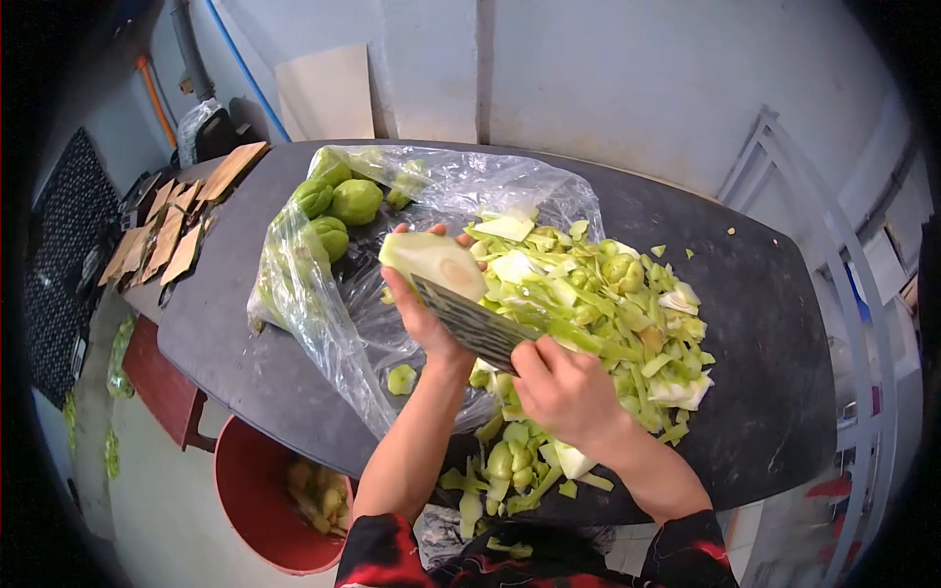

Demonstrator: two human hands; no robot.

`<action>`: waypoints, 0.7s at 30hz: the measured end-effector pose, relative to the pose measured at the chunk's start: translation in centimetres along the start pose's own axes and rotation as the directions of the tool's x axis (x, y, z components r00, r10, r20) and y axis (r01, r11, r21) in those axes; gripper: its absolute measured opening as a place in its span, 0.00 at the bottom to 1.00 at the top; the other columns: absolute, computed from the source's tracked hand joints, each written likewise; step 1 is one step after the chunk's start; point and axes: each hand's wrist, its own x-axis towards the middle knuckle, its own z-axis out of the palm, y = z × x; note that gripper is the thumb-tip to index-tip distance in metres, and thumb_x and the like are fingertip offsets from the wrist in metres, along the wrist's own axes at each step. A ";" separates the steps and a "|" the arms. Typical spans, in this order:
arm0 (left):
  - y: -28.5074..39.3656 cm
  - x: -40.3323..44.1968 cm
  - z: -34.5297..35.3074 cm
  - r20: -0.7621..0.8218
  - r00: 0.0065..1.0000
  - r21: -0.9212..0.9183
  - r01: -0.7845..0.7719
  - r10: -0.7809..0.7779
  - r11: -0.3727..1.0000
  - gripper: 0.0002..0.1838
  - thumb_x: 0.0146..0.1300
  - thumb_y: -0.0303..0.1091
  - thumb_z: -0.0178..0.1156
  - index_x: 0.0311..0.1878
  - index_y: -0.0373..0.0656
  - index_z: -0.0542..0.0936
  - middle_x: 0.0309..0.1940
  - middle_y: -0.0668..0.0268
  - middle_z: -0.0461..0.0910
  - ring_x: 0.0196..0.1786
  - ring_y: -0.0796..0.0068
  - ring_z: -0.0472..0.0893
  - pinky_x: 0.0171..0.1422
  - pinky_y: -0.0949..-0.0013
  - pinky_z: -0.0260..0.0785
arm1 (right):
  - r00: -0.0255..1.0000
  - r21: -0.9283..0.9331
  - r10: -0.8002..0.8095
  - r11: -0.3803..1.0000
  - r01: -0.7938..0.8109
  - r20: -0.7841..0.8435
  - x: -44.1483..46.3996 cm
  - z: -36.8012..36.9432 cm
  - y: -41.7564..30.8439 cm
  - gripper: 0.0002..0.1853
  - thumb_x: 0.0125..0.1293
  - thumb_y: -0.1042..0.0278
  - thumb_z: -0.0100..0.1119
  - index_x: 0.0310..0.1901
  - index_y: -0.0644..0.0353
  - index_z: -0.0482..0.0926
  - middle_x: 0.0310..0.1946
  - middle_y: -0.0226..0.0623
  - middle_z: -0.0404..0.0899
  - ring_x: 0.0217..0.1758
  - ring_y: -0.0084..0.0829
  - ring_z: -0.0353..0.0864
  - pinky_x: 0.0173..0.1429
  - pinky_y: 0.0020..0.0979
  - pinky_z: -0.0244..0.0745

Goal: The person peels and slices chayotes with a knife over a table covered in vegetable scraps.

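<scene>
My left hand point(428, 318) is closed around a peeled, cut chayote point(436, 265), its pale flat face turned up with the seed area showing. My right hand point(569, 387) grips a broad knife point(475, 328), its handle hidden in the fingers. The dark, streaked blade slants up and left, its far end at the chayote's lower edge; whether it touches I cannot tell. Whole green chayotes point(356, 202) lie in an open clear plastic bag point(314, 304) beyond my left hand. A heap of green peelings and trimmings point(608, 304) spreads beside and beyond my right hand.
The dark table point(755, 392) carries the bag and peelings, with some scraps near its front edge. Below its left front stands a red bin point(245, 490) holding pale pieces. Cardboard pieces point(167, 235) lie at the left; a grey metal frame point(823, 216) stands at the right.
</scene>
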 end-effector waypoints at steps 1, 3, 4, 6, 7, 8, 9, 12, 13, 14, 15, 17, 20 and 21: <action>0.0 0.0 -0.1 0.024 0.999 -0.018 -0.025 0.026 1.000 0.29 0.73 0.64 0.44 0.69 0.57 0.64 0.58 0.55 0.73 0.58 0.49 0.75 0.53 0.48 0.79 | 0.997 -0.030 -0.067 0.997 0.067 -0.023 0.1 0.1 0.1 0.07 0.58 0.75 0.56 0.39 0.63 0.72 0.23 0.37 0.72 0.19 0.32 0.79 0.20 0.30 0.74; 0.2 0.2 -0.4 0.072 0.995 -0.043 -0.060 0.063 0.997 0.29 0.73 0.62 0.46 0.69 0.57 0.63 0.59 0.56 0.71 0.59 0.49 0.74 0.56 0.46 0.78 | 0.997 -0.024 -0.079 0.997 0.078 -0.020 0.2 0.0 -0.2 0.07 0.58 0.76 0.56 0.39 0.63 0.72 0.23 0.36 0.72 0.18 0.31 0.79 0.20 0.30 0.74; 0.2 0.2 -0.3 0.072 0.995 -0.044 -0.062 0.065 0.997 0.29 0.73 0.62 0.46 0.69 0.57 0.63 0.59 0.56 0.71 0.59 0.49 0.74 0.56 0.46 0.78 | 0.996 -0.015 -0.093 0.996 0.093 -0.017 0.2 -0.1 -0.2 0.07 0.58 0.76 0.56 0.39 0.63 0.72 0.23 0.36 0.72 0.18 0.31 0.79 0.20 0.30 0.74; 0.4 0.1 0.1 0.107 0.989 -0.038 -0.098 0.102 0.994 0.29 0.73 0.62 0.46 0.69 0.57 0.63 0.60 0.56 0.71 0.59 0.50 0.73 0.56 0.45 0.78 | 0.996 -0.015 -0.093 0.996 0.093 -0.011 0.1 -0.1 -0.4 0.07 0.58 0.76 0.56 0.39 0.63 0.72 0.23 0.36 0.72 0.18 0.31 0.79 0.19 0.30 0.73; 0.4 0.0 0.4 0.105 0.989 -0.037 -0.099 0.102 0.994 0.29 0.73 0.62 0.46 0.69 0.57 0.63 0.60 0.56 0.71 0.59 0.50 0.73 0.56 0.45 0.78 | 0.996 -0.016 -0.093 0.996 0.093 -0.005 0.1 -0.1 -0.4 0.07 0.58 0.76 0.56 0.39 0.63 0.72 0.22 0.36 0.72 0.19 0.31 0.79 0.19 0.30 0.73; 0.5 0.0 0.8 0.082 0.988 0.028 -0.135 0.132 0.990 0.31 0.73 0.62 0.46 0.69 0.54 0.61 0.59 0.56 0.70 0.58 0.54 0.75 0.55 0.52 0.78 | 0.996 -0.015 -0.092 0.996 0.092 -0.004 0.1 -0.1 -0.4 0.07 0.58 0.76 0.56 0.39 0.63 0.72 0.22 0.36 0.72 0.19 0.31 0.79 0.19 0.30 0.73; 0.5 -0.1 1.0 0.062 0.985 0.093 -0.168 0.163 0.981 0.32 0.73 0.63 0.46 0.70 0.51 0.60 0.59 0.57 0.70 0.57 0.57 0.76 0.54 0.59 0.78 | 0.996 -0.009 -0.094 0.996 0.094 -0.001 0.0 -0.1 -0.4 0.07 0.58 0.76 0.56 0.38 0.63 0.72 0.22 0.36 0.72 0.18 0.31 0.79 0.19 0.30 0.73; 0.5 -0.2 0.8 0.073 0.979 0.168 -0.199 0.189 0.966 0.32 0.74 0.62 0.46 0.69 0.50 0.60 0.58 0.57 0.71 0.56 0.58 0.76 0.53 0.59 0.78 | 0.996 -0.008 -0.094 0.996 0.094 -0.010 0.0 0.2 -0.3 0.07 0.58 0.76 0.57 0.38 0.63 0.72 0.22 0.35 0.71 0.18 0.30 0.78 0.19 0.30 0.73; 0.4 -0.3 0.6 0.073 0.980 0.168 -0.198 0.188 0.966 0.32 0.74 0.62 0.46 0.69 0.50 0.60 0.58 0.57 0.71 0.56 0.58 0.76 0.53 0.59 0.78 | 0.995 -0.013 -0.093 0.996 0.093 -0.021 0.1 0.3 -0.2 0.07 0.57 0.76 0.57 0.38 0.63 0.72 0.21 0.35 0.71 0.18 0.30 0.78 0.19 0.30 0.73; 0.2 -0.5 0.4 0.071 0.987 0.148 -0.156 0.147 0.977 0.30 0.74 0.61 0.45 0.69 0.52 0.61 0.58 0.56 0.71 0.58 0.56 0.75 0.54 0.55 0.77 | 0.996 -0.014 -0.091 0.996 0.090 -0.021 0.1 0.5 -0.1 0.07 0.57 0.76 0.57 0.38 0.63 0.72 0.21 0.35 0.71 0.18 0.30 0.78 0.19 0.30 0.73; 0.0 -0.7 0.3 0.071 0.992 0.126 -0.112 0.104 0.986 0.28 0.74 0.61 0.45 0.69 0.55 0.62 0.59 0.56 0.70 0.59 0.53 0.73 0.56 0.51 0.77 | 0.996 -0.015 -0.082 0.997 0.082 -0.024 0.1 0.7 0.0 0.07 0.57 0.75 0.57 0.38 0.63 0.72 0.21 0.35 0.71 0.17 0.30 0.78 0.19 0.30 0.73; 0.0 -1.0 0.7 0.063 0.994 0.126 -0.101 0.093 0.987 0.28 0.75 0.61 0.44 0.69 0.55 0.62 0.59 0.56 0.70 0.59 0.53 0.74 0.55 0.51 0.77 | 0.997 -0.018 -0.068 0.998 0.068 -0.026 -0.1 0.8 0.0 0.08 0.57 0.75 0.57 0.38 0.63 0.72 0.21 0.35 0.71 0.17 0.31 0.78 0.19 0.30 0.73; -0.1 -1.2 1.1 0.064 0.995 0.133 -0.085 0.077 0.987 0.28 0.76 0.61 0.41 0.69 0.54 0.62 0.59 0.56 0.71 0.58 0.52 0.74 0.54 0.51 0.77 | 0.998 -0.053 -0.055 0.997 0.053 -0.040 -0.2 1.0 -0.2 0.08 0.58 0.74 0.57 0.39 0.63 0.72 0.21 0.35 0.71 0.16 0.31 0.78 0.19 0.30 0.73; -0.2 -1.3 1.1 0.086 0.996 0.080 -0.046 0.039 0.996 0.28 0.76 0.60 0.41 0.69 0.54 0.62 0.59 0.56 0.70 0.58 0.52 0.74 0.54 0.51 0.77 | 0.998 -0.060 -0.051 0.997 0.048 -0.039 -0.1 1.0 -0.1 0.08 0.58 0.74 0.56 0.39 0.63 0.72 0.21 0.35 0.71 0.16 0.31 0.78 0.18 0.30 0.73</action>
